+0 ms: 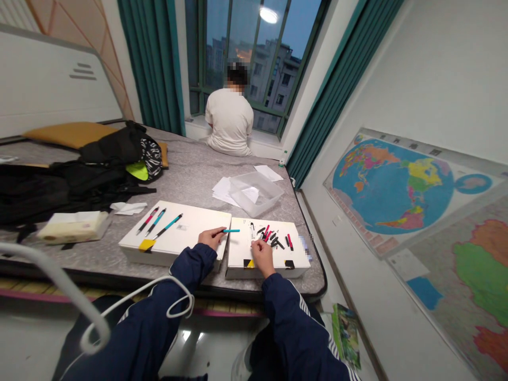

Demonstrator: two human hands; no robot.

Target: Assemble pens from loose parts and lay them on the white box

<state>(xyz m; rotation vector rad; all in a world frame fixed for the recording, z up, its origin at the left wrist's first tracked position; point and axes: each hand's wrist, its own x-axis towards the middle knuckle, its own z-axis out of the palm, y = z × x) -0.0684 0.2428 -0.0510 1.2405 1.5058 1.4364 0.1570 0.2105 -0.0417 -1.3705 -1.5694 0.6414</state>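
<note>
My left hand [212, 238] pinches a blue pen barrel [232, 230], which points right across the gap between two white boxes. Over the right white box [240, 259], my right hand [262, 255] has its thumb and fingers pressed together; whatever is between them is too small to make out. Just beyond its fingers lies a pile of black, red and clear pen parts [273, 239], with red pieces [289, 242] to the right. On the left white box [198, 222] lie a red and black pen [147, 220] and two blue and black pens [169, 226].
Beyond the boxes are a clear plastic bin [262, 203] and white papers [223, 191]. A tissue pack [73, 226] and black bags [71, 180] lie left. A white cable [130, 290] loops over my left sleeve. A person [230, 119] sits by the window, facing away.
</note>
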